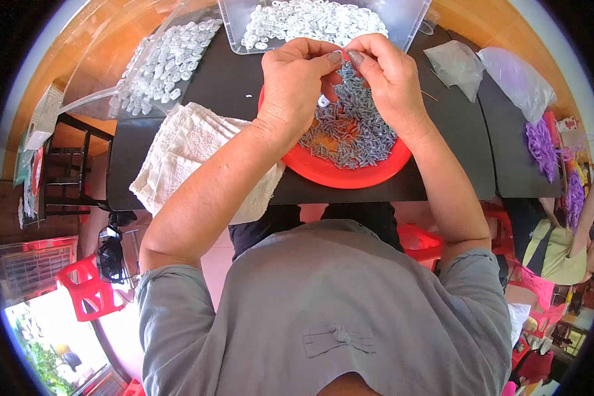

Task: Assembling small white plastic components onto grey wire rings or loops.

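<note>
Both hands are raised over a red basin heaped with small grey-blue rod-shaped pieces. My left hand is closed, thumb against forefinger, and a small white plastic piece shows under its curled fingers. Close beside it, my right hand pinches with thumb and forefinger. The fingertips of the two hands nearly meet above the basin's far side. Whatever the right fingertips grip is too small and covered to make out.
Behind the basin stands a clear plastic bin of white oval pieces. More white pieces lie on clear plastic at the left. A cream towel rests by my left forearm. Plastic bags and purple strands are on the right; another person is beyond.
</note>
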Motion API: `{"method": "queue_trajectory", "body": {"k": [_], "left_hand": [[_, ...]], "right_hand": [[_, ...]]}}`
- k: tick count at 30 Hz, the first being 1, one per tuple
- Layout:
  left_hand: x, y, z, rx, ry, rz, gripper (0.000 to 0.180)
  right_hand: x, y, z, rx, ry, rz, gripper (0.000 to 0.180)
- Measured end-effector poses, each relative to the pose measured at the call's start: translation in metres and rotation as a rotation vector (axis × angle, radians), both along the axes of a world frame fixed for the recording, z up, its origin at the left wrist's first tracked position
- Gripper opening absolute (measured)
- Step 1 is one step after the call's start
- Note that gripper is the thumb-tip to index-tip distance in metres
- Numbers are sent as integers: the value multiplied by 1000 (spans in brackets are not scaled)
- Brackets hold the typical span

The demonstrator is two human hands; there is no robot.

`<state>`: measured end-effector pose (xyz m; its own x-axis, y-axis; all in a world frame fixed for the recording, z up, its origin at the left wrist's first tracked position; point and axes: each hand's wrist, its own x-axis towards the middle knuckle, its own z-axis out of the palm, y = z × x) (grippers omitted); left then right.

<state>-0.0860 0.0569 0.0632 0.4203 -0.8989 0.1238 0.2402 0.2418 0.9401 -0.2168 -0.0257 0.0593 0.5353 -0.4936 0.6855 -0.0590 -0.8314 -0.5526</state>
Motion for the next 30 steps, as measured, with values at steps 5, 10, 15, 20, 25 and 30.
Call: {"method": "queue_trajectory", "body": {"k": [5, 10, 15, 20, 25, 30], "left_hand": [[-2, 0, 0, 27, 42, 10, 9], [2, 1, 0, 91, 38, -4, 14], [2, -1, 2, 58, 143, 22, 7], [3, -1, 1, 49, 112, -5, 9], [3, -1, 1, 48, 49, -12, 10], [2, 0, 1, 47, -27, 14, 9]], "right_hand": [[3, 2, -6, 12, -14, -5, 5], [9, 4, -10, 2, -53, -13, 4], [3, 2, -4, -39, -18, -19, 7], [0, -1, -5, -112, 38, -38, 10], [-1, -1, -3, -201, 60, -54, 13], [-2, 3, 0, -299, 78, -88, 13]]}}
